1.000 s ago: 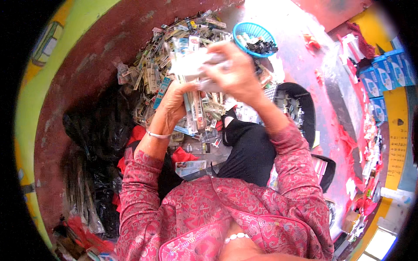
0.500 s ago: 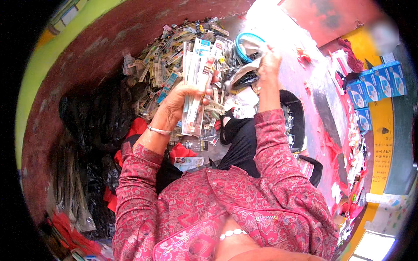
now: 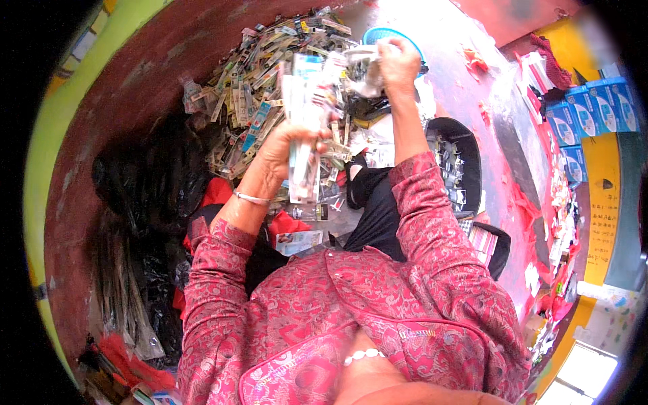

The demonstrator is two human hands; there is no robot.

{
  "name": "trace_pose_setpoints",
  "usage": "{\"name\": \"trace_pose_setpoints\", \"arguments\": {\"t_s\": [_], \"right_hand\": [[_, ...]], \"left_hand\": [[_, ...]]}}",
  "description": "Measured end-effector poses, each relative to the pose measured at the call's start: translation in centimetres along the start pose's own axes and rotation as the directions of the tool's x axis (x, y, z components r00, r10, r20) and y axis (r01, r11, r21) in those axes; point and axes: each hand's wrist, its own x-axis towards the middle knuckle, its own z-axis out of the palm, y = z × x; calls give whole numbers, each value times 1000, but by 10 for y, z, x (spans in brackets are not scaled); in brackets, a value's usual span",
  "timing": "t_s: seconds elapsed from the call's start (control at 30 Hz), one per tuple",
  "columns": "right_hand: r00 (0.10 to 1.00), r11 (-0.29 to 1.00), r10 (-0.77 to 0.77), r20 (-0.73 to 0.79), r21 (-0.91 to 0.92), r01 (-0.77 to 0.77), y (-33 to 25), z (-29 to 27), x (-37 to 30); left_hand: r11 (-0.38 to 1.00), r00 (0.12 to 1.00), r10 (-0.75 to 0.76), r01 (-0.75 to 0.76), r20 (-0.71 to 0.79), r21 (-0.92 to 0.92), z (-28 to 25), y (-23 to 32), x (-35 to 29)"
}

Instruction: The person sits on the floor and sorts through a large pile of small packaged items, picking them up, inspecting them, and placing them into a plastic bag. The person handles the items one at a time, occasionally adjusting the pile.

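My left hand is wrapped round a bundle of slim clear plastic packets, held upright above my lap. Motion smears the upper ends of the bundle. Close by on its right, my right hand has its fingers closed on a crumpled whitish-grey sheet or bag, too blurred to name its material. This sheet hangs toward the packets' upper ends, and I cannot tell whether they touch. A large pile of similar slim packets lies beyond my left hand. Just beyond my right hand stands a round blue basket, partly hidden.
Black plastic bags lie at my left, against a dark red curved wall. A black container with small packed items stands by my right forearm, near another holding striped cards. Blue boxes are stacked at far right.
My right hand has moved left and up, bringing the whitish sheet closer to the bundle's upper ends. My left hand still grips the packets. The whole view has shifted slightly.
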Motion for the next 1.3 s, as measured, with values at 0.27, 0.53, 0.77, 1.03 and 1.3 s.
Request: {"name": "trace_pose_setpoints", "arguments": {"t_s": [0.27,0.53,0.77,1.03,1.3], "right_hand": [[862,78,51,504,859,-507,-92,-34,-2],[742,854,-81,665,430,-292,-58,8,-52],[690,868,-495,528,267,419,-78,5,-72],[920,923,-383,79,-2,384,-19,16,-19],[790,867,-497,360,169,468,-80,-25,-43]], "left_hand": [[972,991,-20,-12,-130,-235,-27,-10,16],[994,991,-1,-14,-133,-112,-27,-3,9],[987,974,48,-13,-219,160,-6,8,-1],[977,999,-40,41,-5,208,13,5,-6],[990,988,-143,142,-60,-19,1,8,-1]]}}
